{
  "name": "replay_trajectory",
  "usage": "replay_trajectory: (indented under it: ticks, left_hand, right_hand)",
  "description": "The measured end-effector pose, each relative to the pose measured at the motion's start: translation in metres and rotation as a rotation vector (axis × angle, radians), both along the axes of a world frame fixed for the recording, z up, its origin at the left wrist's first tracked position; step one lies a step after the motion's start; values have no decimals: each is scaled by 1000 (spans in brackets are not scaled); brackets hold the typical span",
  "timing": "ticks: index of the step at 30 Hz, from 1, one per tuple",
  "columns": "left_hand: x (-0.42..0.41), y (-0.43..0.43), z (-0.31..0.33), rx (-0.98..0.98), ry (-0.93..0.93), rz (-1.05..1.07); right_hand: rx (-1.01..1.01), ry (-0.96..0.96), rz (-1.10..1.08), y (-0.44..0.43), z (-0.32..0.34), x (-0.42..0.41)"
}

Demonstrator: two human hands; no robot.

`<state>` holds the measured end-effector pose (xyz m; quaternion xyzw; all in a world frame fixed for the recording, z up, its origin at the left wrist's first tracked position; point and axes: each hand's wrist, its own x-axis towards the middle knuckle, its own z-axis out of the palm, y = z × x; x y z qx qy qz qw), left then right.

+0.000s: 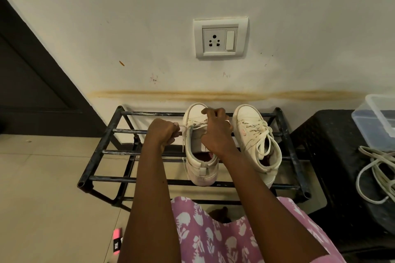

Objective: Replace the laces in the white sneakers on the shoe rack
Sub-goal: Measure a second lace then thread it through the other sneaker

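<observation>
The fingers (174,133) of the left hand (162,131) are curled and pressed together, pinching a pale lace (184,127) drawn out sideways from the half-laced sneaker (199,170). The right hand (216,133) lies over that shoe's eyelet rows, its fingers (209,111) bent down near the toe end; whether they pinch the lace or only steady the shoe I cannot tell. The sneaker sits toe to the wall on the top bars of the black shoe rack (102,152), with the laced sneaker (254,134) just beside it, its cream lace threaded and hanging loose.

To the right of the rack stands a black stool (333,134) carrying a tangle of loose laces (376,170) and a clear plastic box (377,111). A wall socket (221,37) is mounted above.

The step in hand looks like working the lace through the lowest eyelets. Whether it is coming out or going in is not clear from here. Either way the next move probably calls for an even pull across the eyelet pair while the other hand holds the shoe from sliding on the bars.
</observation>
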<state>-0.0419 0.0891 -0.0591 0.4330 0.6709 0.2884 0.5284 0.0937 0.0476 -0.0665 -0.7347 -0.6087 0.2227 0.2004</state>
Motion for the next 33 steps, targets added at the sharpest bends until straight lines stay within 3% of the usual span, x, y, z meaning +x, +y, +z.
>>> replay_trajectory:
  ticks: [3, 6, 7, 11, 18, 20, 22, 25, 28, 33]
  left_hand:
    - [-4, 1, 3, -25, -161, 131]
    - [-8, 1, 7, -121, -600, 286]
    - [-11, 0, 6, -138, -659, 318]
    - [-22, 1, 3, -48, -510, 429]
    - [-73, 1, 7, 440, -488, 1161]
    - [-73, -2, 11, 477, -321, 1244]
    - [-68, -1, 9, 387, -202, 1062]
    - [-56, 0, -3, 247, 45, 572]
    - [-38, -3, -4, 289, 346, 99]
    - [0, -14, 3, 345, 346, -428]
  right_hand:
    - [48, 77, -124, -4, -1, -3]
    - [-2, 225, -294, -11, 1, -6]
    - [-31, 236, -328, -14, 3, -6]
    - [-81, 103, -374, -22, 6, -6]
    - [-86, 61, -394, -22, 2, -7]
    - [-81, 44, -387, -21, 2, -7]
    - [-77, 40, -392, -21, 2, -8]
    - [-69, 36, -402, -21, 2, -8]
    - [-66, 31, -400, -21, 2, -8]
    - [-74, 35, -390, -21, 1, -8]
